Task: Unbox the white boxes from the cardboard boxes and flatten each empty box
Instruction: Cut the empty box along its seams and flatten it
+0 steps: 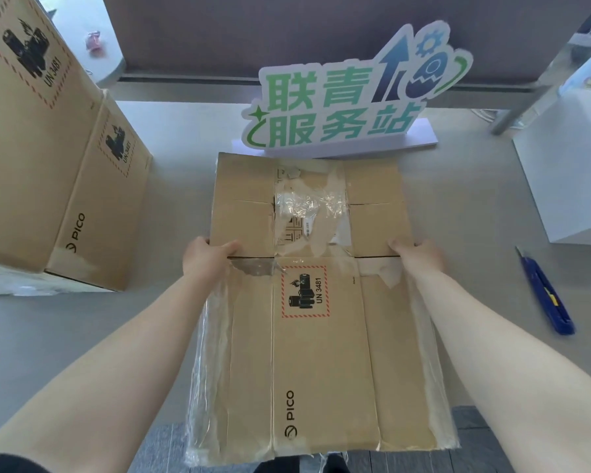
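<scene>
Head cam: what I read off this frame.
Left hand [207,256]: fingers curled over the left edge of the flattened box [316,336], gripping it.
Right hand [420,256]: same on the right edge, fingers wrapped on.
Flattened box: collapsed flat, held over the table [475,216], near end hanging past the edge; torn tape still on it.
Done: I'd call this one emptied and flat.
Left: two upright cardboard boxes [48,165] far left, apparently unflattened.
White box [574,165]: on the table at right.
Utility knife [545,291]: idle beside my right arm.
</scene>
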`<state>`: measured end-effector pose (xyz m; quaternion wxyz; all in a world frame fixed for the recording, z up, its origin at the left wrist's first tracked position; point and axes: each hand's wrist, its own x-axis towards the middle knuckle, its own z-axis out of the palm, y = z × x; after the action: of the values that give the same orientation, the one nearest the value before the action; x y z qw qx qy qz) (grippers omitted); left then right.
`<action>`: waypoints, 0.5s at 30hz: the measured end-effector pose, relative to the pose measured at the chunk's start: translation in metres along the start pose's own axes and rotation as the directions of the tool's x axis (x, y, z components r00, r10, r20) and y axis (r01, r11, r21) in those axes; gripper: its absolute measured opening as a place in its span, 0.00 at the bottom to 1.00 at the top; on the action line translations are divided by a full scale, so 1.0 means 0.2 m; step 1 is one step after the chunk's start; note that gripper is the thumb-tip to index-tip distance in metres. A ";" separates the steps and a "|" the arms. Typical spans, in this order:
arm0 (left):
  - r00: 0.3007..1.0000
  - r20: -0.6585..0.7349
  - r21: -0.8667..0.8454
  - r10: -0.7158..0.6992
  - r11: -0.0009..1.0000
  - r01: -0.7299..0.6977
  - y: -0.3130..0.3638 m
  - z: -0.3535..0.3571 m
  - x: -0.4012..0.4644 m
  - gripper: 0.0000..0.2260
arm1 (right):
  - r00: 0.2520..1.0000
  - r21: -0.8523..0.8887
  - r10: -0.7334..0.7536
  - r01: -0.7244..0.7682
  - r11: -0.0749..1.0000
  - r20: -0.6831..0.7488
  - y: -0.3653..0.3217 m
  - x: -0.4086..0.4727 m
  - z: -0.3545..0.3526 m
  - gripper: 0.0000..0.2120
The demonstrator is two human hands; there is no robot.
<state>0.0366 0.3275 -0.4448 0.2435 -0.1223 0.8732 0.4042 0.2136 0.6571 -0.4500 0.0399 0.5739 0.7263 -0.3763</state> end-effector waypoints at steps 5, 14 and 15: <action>0.998 -0.010 0.056 0.067 0.996 -0.066 -0.04 -0.02 -0.06 0.16 | 0.996 0.094 -0.077 0.080 0.992 -0.041 0.01 -0.08 0.01 0.20; 0.971 -0.143 -0.039 0.194 0.979 -0.201 -0.06 -0.09 -0.35 0.10 | 0.968 0.247 -0.231 0.249 0.936 -0.101 0.02 -0.26 -0.10 0.13; 0.963 -0.166 -0.048 0.214 0.973 -0.225 -0.06 -0.10 -0.39 0.10 | 0.962 0.270 -0.250 0.270 0.924 -0.106 0.01 -0.28 -0.13 0.13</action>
<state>0.1010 0.3057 -0.4005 0.1225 -0.0648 0.8840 0.4465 0.2447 0.6265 -0.4057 -0.1179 0.4849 0.7358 -0.4577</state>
